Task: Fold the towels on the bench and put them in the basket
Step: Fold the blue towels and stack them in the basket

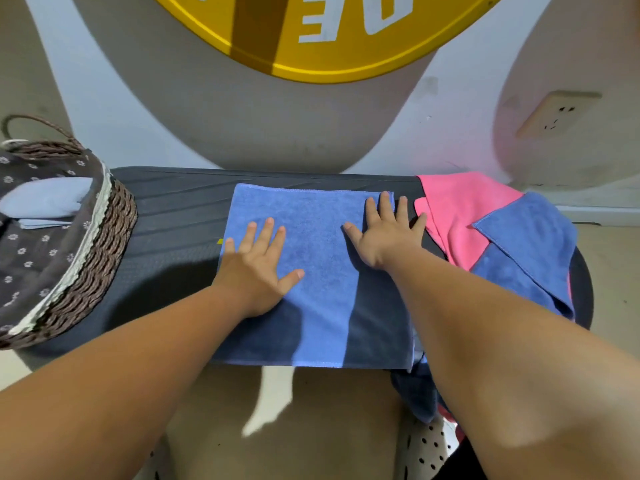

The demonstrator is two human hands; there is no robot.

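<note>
Pressing down flat on a blue towel (322,289) with both hands, that's pretty much the whole scene. The towel is spread out in the middle of a dark bench (173,216), and its near edge sits right at the front edge of the bench. The left hand (259,268) lies palm down on the left part of it with the fingers straight and spread, holding nothing. The right hand (384,233) is the same deal, flat and spread out, up near the far right corner of the towel, with the little finger reaching just past the edge.

Over on the right end of the bench there's a loose pile: a pink towel (460,216) with a second blue one (526,244) lying over it, partly hanging off the side. The pile sits just beside the right hand.

A woven basket (104,237) with a dark flowery lining sits on the left end, well apart from the spread towel, and there's something pale and folded (48,199) inside it. A big yellow sign (329,46) and a wall socket (557,114) are on the wall behind.
</note>
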